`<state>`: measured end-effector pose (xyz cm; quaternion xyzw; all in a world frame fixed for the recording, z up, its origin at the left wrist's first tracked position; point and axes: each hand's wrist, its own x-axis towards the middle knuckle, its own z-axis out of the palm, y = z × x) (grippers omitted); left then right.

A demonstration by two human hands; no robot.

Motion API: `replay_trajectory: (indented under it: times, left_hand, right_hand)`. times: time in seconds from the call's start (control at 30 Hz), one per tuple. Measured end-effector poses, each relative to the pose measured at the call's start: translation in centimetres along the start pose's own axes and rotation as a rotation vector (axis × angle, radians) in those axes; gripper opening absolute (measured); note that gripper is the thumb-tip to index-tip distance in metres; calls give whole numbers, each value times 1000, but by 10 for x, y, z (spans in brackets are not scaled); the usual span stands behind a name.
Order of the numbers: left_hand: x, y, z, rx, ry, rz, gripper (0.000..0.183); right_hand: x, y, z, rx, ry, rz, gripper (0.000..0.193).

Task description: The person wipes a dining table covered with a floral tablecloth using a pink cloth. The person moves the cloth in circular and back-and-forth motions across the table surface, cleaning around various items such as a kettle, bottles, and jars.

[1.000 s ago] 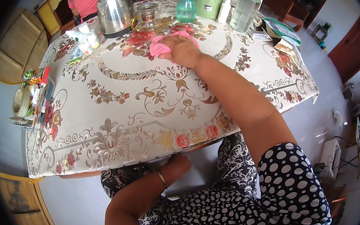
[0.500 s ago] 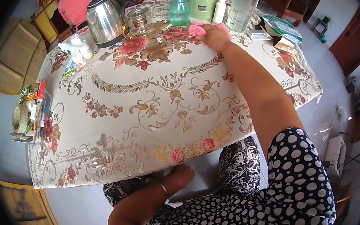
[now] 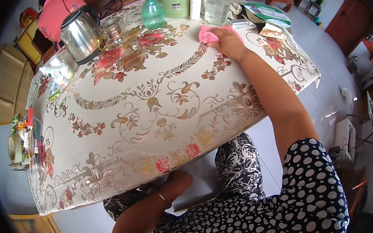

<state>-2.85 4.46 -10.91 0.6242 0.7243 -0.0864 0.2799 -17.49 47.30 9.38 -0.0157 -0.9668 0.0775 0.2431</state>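
Note:
My right hand (image 3: 230,45) is pressed over a bunched pink cloth (image 3: 208,35) on the floral tablecloth (image 3: 123,116), toward the table's far right. Just beyond it stands a clear ribbed water jug (image 3: 219,3). A white bottle (image 3: 195,4) and a green spray bottle (image 3: 153,12) are to the cloth's left. My right arm stretches across the table's right side. My left hand (image 3: 179,182) rests low over my lap by the table's near edge, fingers curled into a fist and partly in shadow. A bangle (image 3: 164,198) circles that wrist.
Along the far side are a steel kettle (image 3: 81,37), a glass pot (image 3: 114,31) and a green flask (image 3: 177,0). Small white bottles (image 3: 60,70) and a box of odds and ends (image 3: 23,139) sit left. A green-lidded package (image 3: 267,13) lies right. Someone in pink (image 3: 57,14) is beyond.
My right hand has slid the pink cloth rightward and a little nearer, to in front of the jug. The whole view has swung to the right. My left hand stays at my lap.

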Motion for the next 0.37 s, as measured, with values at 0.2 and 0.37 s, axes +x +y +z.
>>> replay_trajectory:
  times: [0.2,0.37]
  left_hand:
    - [-5,-8,13,62,196,92,17]
    - [-2,-4,9,89,62,51,15]
  right_hand:
    - [-48,33,-45,-3,-7,55,50]
    - [-81,71,-80,-5,-42,197,49]
